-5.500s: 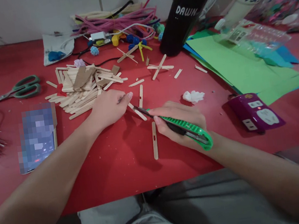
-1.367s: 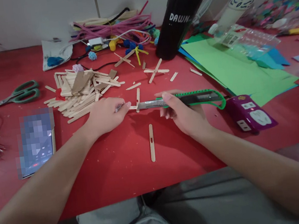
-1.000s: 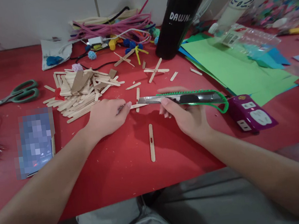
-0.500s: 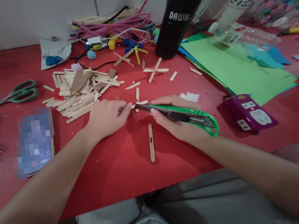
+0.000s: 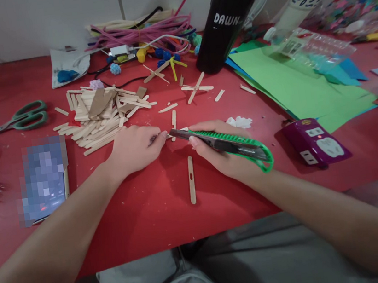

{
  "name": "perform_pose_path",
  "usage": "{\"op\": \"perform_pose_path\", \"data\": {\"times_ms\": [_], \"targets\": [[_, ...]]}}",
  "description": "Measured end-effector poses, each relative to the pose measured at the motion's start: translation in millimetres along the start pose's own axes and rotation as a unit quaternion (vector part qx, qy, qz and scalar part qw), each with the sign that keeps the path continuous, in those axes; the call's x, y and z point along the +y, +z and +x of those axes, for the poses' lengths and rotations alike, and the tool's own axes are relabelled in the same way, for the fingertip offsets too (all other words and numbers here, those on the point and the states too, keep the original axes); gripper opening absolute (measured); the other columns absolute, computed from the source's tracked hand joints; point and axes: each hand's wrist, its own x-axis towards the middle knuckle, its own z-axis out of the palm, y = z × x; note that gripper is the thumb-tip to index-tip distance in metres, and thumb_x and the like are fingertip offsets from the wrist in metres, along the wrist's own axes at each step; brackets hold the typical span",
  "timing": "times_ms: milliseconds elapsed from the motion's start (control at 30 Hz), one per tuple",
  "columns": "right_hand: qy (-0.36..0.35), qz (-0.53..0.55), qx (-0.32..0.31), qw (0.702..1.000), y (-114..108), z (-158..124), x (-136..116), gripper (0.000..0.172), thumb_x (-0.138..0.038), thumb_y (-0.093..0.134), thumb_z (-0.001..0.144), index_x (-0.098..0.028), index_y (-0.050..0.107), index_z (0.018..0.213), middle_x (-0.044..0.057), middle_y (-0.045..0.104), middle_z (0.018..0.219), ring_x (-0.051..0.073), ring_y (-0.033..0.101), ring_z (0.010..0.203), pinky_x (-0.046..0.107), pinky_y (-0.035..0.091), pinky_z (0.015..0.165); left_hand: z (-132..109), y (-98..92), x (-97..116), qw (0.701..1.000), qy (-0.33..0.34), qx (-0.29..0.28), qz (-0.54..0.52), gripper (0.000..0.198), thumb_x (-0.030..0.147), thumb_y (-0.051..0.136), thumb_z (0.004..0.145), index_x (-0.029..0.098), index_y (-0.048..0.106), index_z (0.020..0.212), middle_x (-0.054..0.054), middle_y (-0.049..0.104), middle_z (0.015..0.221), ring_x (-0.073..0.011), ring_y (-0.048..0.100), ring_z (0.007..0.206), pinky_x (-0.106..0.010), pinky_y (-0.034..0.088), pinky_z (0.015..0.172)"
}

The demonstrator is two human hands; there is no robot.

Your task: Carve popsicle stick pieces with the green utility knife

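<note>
My right hand (image 5: 223, 148) is closed around a green box cutter (image 5: 234, 141), its tip pointing left toward my left fingers. Pinched in my left hand (image 5: 137, 148) is a thin wooden craft stick (image 5: 183, 129), mostly covered by the fingers and the cutter. A small dark thing at the left fingers is too unclear to name. Just behind the cutter tip, an upright-lying craft stick (image 5: 173, 119) crosses the held one. Closer to me lies a slotted craft stick (image 5: 192, 180) with a small hole in its middle.
A pile of craft sticks (image 5: 101, 111), green scissors (image 5: 29, 117) and a phone (image 5: 46, 179) lie left. Behind are crossed sticks (image 5: 197, 88), pink pipe cleaners (image 5: 146, 31) and a black tumbler (image 5: 225, 20). Green paper (image 5: 299, 80) and a purple power adapter (image 5: 314, 143) lie right.
The box cutter in my right hand has slid slightly left, its tip now nearer my left thumb and covering more of the held stick. My left hand has barely moved.
</note>
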Motion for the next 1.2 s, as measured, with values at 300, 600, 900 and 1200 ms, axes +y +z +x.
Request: {"op": "perform_pose_path", "data": {"times_ms": [300,600,900,1200], "targets": [[0.005,0.007,-0.006,1.0,0.2,-0.2,-1.1,0.011,-0.027,0.062,0.087,-0.023,0.067,0.096,0.005,0.074,0.089,0.017,0.071,0.076,0.029,0.057,0.072,-0.8,1.8,-1.2,1.0,0.008,0.01,0.01,0.044,0.049,0.037,0.089,0.021,0.064,0.069,-0.004,0.065,0.065,-0.0182,0.055,0.061,-0.031,0.024,0.055],[0.02,0.029,-0.019,0.999,0.0,-0.1,-1.9,0.012,-0.027,0.061,0.088,-0.022,0.067,0.098,0.003,0.075,0.083,0.016,0.072,0.074,0.028,0.058,0.072,-0.5,3.4,-1.9,0.999,0.021,0.018,0.016,0.043,0.049,0.037,0.089,0.021,0.06,0.066,-0.003,0.063,0.062,-0.0177,0.053,0.06,-0.031,0.023,0.055],[-0.008,0.04,-0.012,0.999,2.0,-3.8,0.5,0.012,-0.025,0.061,0.088,-0.022,0.067,0.098,0.004,0.075,0.088,0.016,0.072,0.076,0.026,0.057,0.069,0.1,3.2,-0.9,1.0,0.011,0.011,0.018,0.043,0.048,0.038,0.089,0.021,0.061,0.066,-0.004,0.064,0.062,-0.018,0.054,0.06,-0.031,0.022,0.055],[-0.019,0.019,-0.017,1.0,2.1,-6.3,1.5,0.009,-0.025,0.059,0.087,-0.023,0.065,0.093,0.001,0.074,0.079,0.013,0.067,0.063,0.026,0.055,0.061,0.5,2.6,0.5,1.0,0.005,0.005,0.021,0.043,0.047,0.037,0.089,0.021,0.064,0.068,-0.004,0.065,0.063,-0.018,0.055,0.061,-0.031,0.022,0.055]]}}
